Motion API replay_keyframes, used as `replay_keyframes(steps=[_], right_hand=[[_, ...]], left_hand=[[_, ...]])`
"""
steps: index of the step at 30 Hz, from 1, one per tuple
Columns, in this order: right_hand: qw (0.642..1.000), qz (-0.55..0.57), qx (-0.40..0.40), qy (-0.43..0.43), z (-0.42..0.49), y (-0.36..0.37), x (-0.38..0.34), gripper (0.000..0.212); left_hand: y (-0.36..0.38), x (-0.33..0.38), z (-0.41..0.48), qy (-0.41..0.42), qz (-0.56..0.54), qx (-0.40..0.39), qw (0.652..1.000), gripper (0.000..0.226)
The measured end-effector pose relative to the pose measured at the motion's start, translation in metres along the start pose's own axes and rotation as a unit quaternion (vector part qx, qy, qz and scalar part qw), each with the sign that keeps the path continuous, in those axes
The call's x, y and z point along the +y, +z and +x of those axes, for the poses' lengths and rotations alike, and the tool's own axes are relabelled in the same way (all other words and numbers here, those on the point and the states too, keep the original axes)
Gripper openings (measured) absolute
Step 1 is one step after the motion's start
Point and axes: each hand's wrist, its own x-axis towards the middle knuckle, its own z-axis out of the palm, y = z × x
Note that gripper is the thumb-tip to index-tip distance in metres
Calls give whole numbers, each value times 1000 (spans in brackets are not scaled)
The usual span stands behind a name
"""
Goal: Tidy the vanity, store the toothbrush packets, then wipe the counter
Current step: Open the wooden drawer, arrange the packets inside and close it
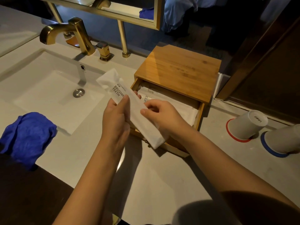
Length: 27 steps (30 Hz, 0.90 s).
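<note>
Over open drawer (198,113) at 1 o'clock — both hands gripping toothbrush packet (129,101): left hand (116,117) clasping middle, right hand (159,114) pinching near end — light, crinkly, slippery.

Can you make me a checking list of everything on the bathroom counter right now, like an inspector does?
Surface: pale counter with a white sink; looks dry.
Job's things: toothbrush packet held in both hands above the open drawer of the wooden box; more packets lie inside; blue cloth sits at the sink's edge.
Clutter: two upturned cups on red and blue coasters.
Hands: left hand and right hand both grip the packet.
Cables: nothing seen.
Surroundings: gold tap, gold-framed mirror, dark wood door.
</note>
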Motion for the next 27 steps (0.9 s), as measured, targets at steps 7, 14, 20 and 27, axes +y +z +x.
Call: replay_keyframes(steps=[7,14,20,27], right_hand=[[997,-12,61,44,6,-43,8,16],[989,-116,-15,88,5,-39,32,19],[978,-179,-44,100,3,-23,46,16],[967,-232,-18,99,-5,-8,49,18]], left_hand=[[-42,-10,32,153,359,77,917,33],[-57,-21,41,65,420,-1,905,35],[-55,-23,42,62,389,-9,919,31],[-57,-27,44,67,393,-12,917,32]])
